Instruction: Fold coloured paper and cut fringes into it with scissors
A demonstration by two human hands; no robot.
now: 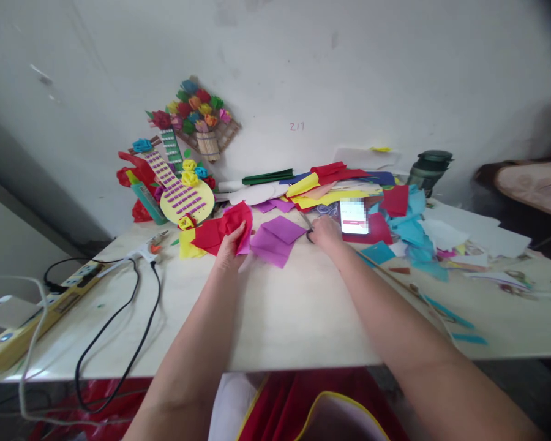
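Observation:
My left hand is closed on red crepe-like paper, with pink paper showing along its edge. More red pieces and a yellow piece lie to its left. My right hand grips scissors by the dark handle, and their blades point up and left, away from the red paper. Between the two hands, purple paper squares rest on the table. A lit phone stands just right of my right hand, on red paper.
Coloured paper sheets pile along the wall, with blue crumpled paper and a dark cup at right. Decorated paper-flower crafts and a green bottle stand left. A glue gun, its cord and a power strip lie at left.

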